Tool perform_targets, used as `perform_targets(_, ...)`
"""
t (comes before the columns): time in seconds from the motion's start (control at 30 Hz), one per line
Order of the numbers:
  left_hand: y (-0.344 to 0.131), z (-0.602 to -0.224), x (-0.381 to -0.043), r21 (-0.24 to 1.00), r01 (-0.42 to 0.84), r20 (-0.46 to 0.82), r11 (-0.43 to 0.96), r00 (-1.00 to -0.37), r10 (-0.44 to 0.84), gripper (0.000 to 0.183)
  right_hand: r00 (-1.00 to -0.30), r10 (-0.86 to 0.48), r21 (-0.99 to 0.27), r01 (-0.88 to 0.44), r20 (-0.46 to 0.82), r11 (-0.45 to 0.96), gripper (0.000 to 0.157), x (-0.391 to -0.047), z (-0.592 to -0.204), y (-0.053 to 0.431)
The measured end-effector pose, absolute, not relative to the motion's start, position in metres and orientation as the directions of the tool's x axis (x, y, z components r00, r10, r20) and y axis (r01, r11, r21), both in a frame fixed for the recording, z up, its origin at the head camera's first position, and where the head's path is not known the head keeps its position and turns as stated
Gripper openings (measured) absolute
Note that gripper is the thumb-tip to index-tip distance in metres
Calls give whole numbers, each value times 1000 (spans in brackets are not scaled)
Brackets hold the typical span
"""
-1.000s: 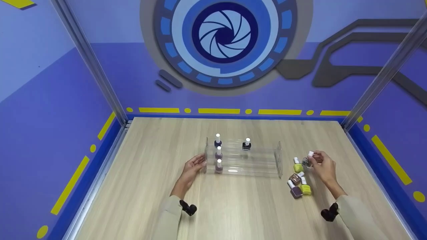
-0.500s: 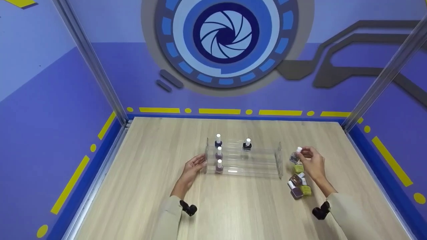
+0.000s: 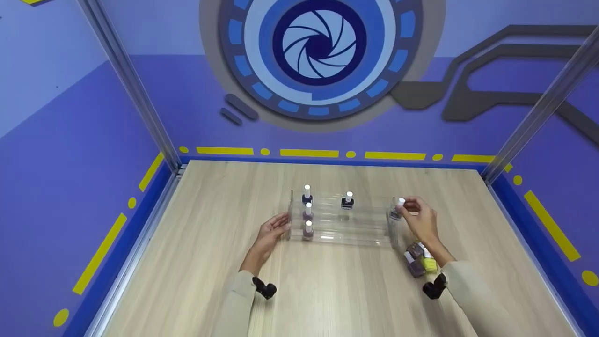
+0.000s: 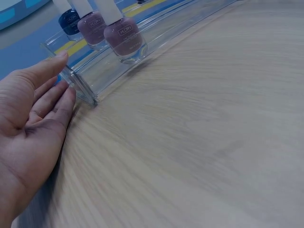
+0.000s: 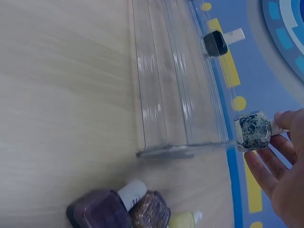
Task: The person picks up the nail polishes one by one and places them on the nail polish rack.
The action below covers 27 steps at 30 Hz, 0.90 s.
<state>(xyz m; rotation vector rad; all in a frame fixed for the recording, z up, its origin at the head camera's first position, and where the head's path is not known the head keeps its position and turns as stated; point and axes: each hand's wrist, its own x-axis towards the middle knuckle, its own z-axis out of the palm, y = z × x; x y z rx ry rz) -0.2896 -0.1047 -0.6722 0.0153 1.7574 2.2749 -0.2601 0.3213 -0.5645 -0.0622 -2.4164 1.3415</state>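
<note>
A clear stepped display rack [image 3: 355, 230] stands mid-table. At its left end panel rests my left hand [image 3: 268, 235], fingers loosely extended and touching the edge. My right hand [image 3: 422, 222] pinches the white cap of a nail polish bottle [image 5: 254, 130] with dark flecks in clear polish, held up by the rack's right end. Down the rack's left side stand a dark blue nail polish [image 4: 70, 22] on the back step and two mauve ones, the front one [image 4: 124, 39] nearest me. A black nail polish [image 3: 347, 203] stands on the back step near the middle.
Right of the rack, below my right forearm, several nail polishes lie together: a dark purple one [image 5: 102, 209], a brown glitter one [image 5: 151, 209] and a yellow one [image 3: 429, 265]. A blue-purple wall [image 3: 318, 140] closes off the table's back.
My right hand has carried the flecked nail polish left and up, from beside the loose bottles to the rack's right end. My left hand stays at the rack's left end.
</note>
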Motion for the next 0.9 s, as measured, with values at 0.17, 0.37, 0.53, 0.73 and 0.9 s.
perform_targets(0.17,-105,-671,-291,949,-193,-140,-249,-966,217,57,-935,194,-832,-153,296,534,24,-265,-562,306)
perform_targets(0.37,-103,-673,-291,949,-194,-140,-250,-966,218,57,-940,159,-828,-176,302,532,23,-269,-562,291)
perform_targets(0.53,-102,-674,-290,951,-188,-136,-247,-968,212,57,-946,135,-827,-181,294,532,21,-270,-563,280)
perform_targets(0.73,-102,-670,-289,946,-191,-138,-261,-968,209,56,-957,101,-843,-187,272,504,23,-271,-565,266)
perform_targets(0.9,-102,-671,-287,946,-192,-137,-262,-967,215,57,-956,87,-850,-204,279,486,21,-273,-571,254)
